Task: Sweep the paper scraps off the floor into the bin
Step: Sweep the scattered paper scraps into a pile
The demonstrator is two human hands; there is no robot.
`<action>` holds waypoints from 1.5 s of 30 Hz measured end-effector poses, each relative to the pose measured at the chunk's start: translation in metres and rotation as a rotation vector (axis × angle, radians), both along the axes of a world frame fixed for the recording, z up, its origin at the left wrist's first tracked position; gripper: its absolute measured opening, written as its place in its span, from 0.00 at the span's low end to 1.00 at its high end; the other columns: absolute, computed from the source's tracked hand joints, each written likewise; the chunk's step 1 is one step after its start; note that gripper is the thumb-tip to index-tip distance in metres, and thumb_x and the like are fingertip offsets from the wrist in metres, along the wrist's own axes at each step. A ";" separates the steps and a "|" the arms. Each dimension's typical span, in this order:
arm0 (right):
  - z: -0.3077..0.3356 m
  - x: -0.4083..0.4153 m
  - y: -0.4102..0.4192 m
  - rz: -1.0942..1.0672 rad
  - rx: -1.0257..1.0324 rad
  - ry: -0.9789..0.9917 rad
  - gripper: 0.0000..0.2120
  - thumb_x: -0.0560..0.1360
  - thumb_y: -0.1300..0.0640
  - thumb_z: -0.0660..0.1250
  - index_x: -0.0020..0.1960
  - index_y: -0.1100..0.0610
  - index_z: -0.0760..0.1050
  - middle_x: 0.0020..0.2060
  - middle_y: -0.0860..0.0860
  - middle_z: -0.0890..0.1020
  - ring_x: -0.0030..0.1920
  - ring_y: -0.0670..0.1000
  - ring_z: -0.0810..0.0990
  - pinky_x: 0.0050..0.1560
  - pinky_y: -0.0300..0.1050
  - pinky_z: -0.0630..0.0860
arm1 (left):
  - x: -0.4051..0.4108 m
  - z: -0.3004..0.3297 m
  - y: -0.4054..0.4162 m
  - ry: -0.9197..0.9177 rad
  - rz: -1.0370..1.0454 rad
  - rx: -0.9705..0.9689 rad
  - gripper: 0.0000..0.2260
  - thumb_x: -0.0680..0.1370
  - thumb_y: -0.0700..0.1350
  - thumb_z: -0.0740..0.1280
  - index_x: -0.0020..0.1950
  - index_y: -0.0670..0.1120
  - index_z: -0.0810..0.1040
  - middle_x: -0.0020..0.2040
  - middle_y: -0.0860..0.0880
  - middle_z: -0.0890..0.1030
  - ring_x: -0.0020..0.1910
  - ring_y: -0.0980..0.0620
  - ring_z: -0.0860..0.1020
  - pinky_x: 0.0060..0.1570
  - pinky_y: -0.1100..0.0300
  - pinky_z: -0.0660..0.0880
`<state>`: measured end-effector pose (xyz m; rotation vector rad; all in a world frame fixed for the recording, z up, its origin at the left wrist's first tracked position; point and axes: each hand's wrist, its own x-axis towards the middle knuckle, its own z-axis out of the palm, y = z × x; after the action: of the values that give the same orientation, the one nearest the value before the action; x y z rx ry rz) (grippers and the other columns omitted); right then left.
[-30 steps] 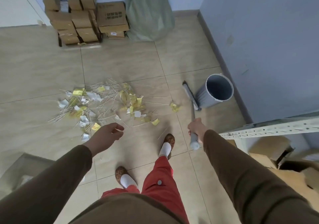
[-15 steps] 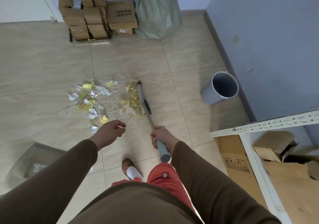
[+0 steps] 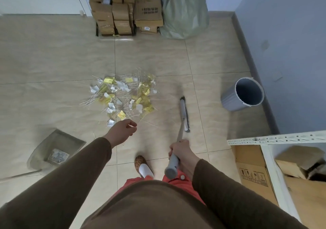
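Gripping the broom (image 3: pixel 184 115) handle near its top, our right hand (image 3: pixel 181 152) has its fingers wrapped round the shaft, the head sitting on the tile between the paper scraps (image 3: pixel 123 96) and the bin (image 3: pixel 242 94); our left hand (image 3: pixel 121 131) hangs loosely curled, holding nothing. Scraps lie heaped well left of the bin, with thin sticks mixed in. We judge them feather-light and likely to scatter, so short, low strokes suit.
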<state>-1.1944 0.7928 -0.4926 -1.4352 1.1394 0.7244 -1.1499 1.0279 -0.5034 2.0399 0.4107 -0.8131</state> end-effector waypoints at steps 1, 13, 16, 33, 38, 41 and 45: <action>-0.008 0.000 0.012 -0.023 0.020 0.013 0.17 0.79 0.67 0.56 0.66 0.58 0.60 0.49 0.59 0.76 0.31 0.50 0.75 0.22 0.37 0.73 | -0.004 -0.001 0.003 0.006 0.009 0.009 0.09 0.79 0.45 0.67 0.58 0.46 0.80 0.50 0.44 0.83 0.51 0.47 0.83 0.53 0.48 0.79; 0.019 0.019 0.050 -0.021 0.540 0.106 0.06 0.79 0.64 0.58 0.44 0.58 0.68 0.27 0.51 0.71 0.19 0.45 0.69 0.18 0.34 0.67 | -0.034 -0.006 0.032 0.018 0.114 0.054 0.09 0.78 0.45 0.68 0.58 0.47 0.80 0.51 0.45 0.84 0.49 0.49 0.84 0.55 0.51 0.78; 0.041 0.017 0.017 -0.014 0.537 0.077 0.06 0.80 0.66 0.58 0.46 0.57 0.67 0.30 0.52 0.69 0.19 0.45 0.68 0.17 0.34 0.66 | -0.035 -0.004 0.033 0.007 0.151 0.031 0.09 0.78 0.45 0.68 0.57 0.48 0.80 0.51 0.45 0.84 0.49 0.49 0.83 0.54 0.50 0.78; 0.096 0.036 -0.050 0.769 0.512 0.404 0.11 0.80 0.57 0.63 0.60 0.62 0.69 0.34 0.56 0.78 0.31 0.51 0.77 0.33 0.43 0.79 | -0.041 0.006 0.042 -0.026 0.264 0.170 0.09 0.80 0.44 0.66 0.58 0.45 0.80 0.54 0.44 0.83 0.51 0.45 0.83 0.55 0.50 0.79; 0.058 0.021 -0.022 0.754 0.609 0.618 0.08 0.81 0.59 0.61 0.54 0.65 0.72 0.31 0.51 0.78 0.25 0.44 0.75 0.24 0.34 0.73 | -0.055 0.003 0.035 -0.023 0.308 0.197 0.07 0.80 0.44 0.65 0.56 0.50 0.78 0.55 0.46 0.82 0.50 0.49 0.82 0.45 0.56 0.77; 0.017 0.011 0.002 0.717 0.692 0.762 0.05 0.78 0.62 0.65 0.49 0.63 0.71 0.29 0.50 0.75 0.23 0.44 0.74 0.22 0.35 0.72 | -0.062 0.001 0.032 -0.001 0.319 0.198 0.08 0.80 0.45 0.65 0.57 0.50 0.79 0.55 0.46 0.83 0.53 0.47 0.82 0.56 0.48 0.78; -0.022 0.025 0.031 0.685 0.643 0.769 0.07 0.80 0.63 0.59 0.44 0.66 0.70 0.37 0.54 0.74 0.20 0.44 0.76 0.20 0.34 0.73 | -0.068 -0.003 0.033 0.028 0.327 0.221 0.06 0.79 0.47 0.66 0.54 0.54 0.79 0.57 0.47 0.83 0.54 0.47 0.82 0.60 0.45 0.77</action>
<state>-1.1692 0.8238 -0.5142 -0.9671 0.7911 2.0437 -1.2182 1.0614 -0.5068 2.0876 0.8572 -0.6166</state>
